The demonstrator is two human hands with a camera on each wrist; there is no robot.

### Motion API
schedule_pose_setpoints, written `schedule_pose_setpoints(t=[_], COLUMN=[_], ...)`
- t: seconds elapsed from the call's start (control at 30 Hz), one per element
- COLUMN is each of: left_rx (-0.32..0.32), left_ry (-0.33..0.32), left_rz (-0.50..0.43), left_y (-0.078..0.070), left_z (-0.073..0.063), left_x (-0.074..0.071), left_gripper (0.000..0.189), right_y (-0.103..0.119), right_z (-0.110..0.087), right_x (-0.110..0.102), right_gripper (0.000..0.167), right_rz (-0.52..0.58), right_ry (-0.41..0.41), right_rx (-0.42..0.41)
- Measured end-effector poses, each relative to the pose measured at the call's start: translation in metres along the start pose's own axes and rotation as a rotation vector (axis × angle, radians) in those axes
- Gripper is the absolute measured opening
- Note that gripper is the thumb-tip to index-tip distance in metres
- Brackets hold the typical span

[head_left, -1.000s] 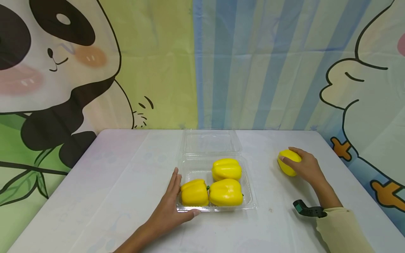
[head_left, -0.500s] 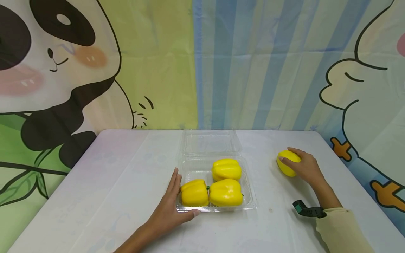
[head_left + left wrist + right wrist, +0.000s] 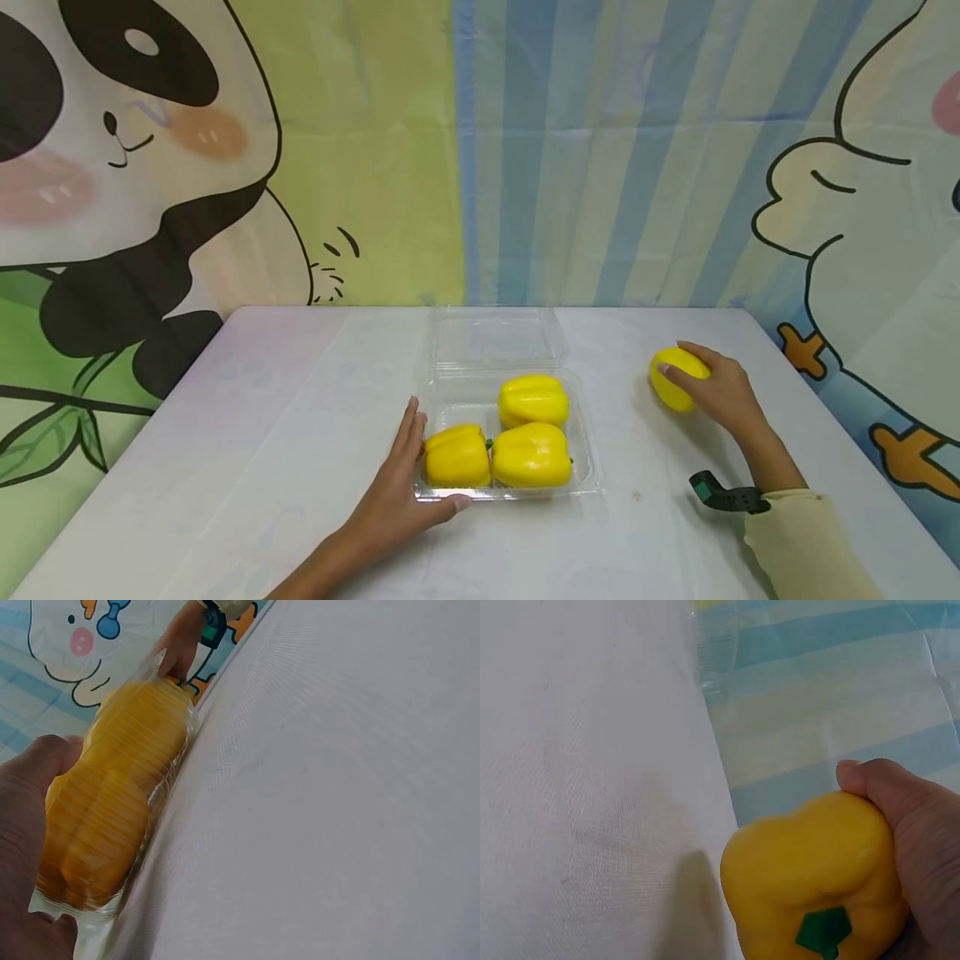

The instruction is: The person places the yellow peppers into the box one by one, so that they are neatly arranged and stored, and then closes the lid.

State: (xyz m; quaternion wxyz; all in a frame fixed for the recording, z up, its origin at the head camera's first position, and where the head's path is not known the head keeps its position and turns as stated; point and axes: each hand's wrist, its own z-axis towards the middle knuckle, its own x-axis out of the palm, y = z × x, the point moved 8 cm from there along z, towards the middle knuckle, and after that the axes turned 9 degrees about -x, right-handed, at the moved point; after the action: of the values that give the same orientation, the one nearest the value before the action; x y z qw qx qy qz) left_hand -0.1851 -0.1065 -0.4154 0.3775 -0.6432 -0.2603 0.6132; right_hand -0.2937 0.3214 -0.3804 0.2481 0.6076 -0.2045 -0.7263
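On the right of the table, my right hand grips a yellow bell pepper, thumb on the near side. The right wrist view shows that pepper with its green stem facing the camera. Its shadow falls on the cloth, and it seems slightly raised. My left hand rests with straight fingers along the left side of a clear plastic clamshell box, its thumb at the front edge. Inside the box lie three yellow bell peppers, one at back right, one at front right and one at front left.
The box's clear lid lies folded back toward the far table edge. A white cloth covers the table. Behind it hangs a printed cartoon curtain. A dark band is on my right wrist, beside a beige sleeve.
My right hand has shifted slightly up and to the left with the pepper in its grip. The left hand stays at the box, and the whole view has shifted a little.
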Motion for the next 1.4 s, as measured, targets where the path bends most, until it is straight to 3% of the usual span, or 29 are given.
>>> schedule_pose_setpoints(t=[0.27,0.8,1.1,1.4], left_rx=[0.005,0.003,0.004,0.014], left_ry=[0.0,0.001,0.001,-0.008], left_rz=[0.008,0.008,0.013,0.003], left_y=[-0.001,-0.002,-0.003,-0.003], left_z=[0.0,-0.001,-0.001,0.0], left_x=[-0.001,0.0,-0.001,-0.001], left_gripper=[0.125,0.124,0.123,0.124], right_y=[0.016,0.053,0.065,0.078], right_z=[0.0,0.001,0.0,0.0], right_x=[0.0,0.008,0.017,0.015], right_gripper=[0.073,0.068,0.066,0.063], right_rz=[0.034,0.06,0.087,0.125], right_ry=[-0.025,0.024,0.094,0.085], right_rx=[-0.062,-0.181,-0.229,-0.283])
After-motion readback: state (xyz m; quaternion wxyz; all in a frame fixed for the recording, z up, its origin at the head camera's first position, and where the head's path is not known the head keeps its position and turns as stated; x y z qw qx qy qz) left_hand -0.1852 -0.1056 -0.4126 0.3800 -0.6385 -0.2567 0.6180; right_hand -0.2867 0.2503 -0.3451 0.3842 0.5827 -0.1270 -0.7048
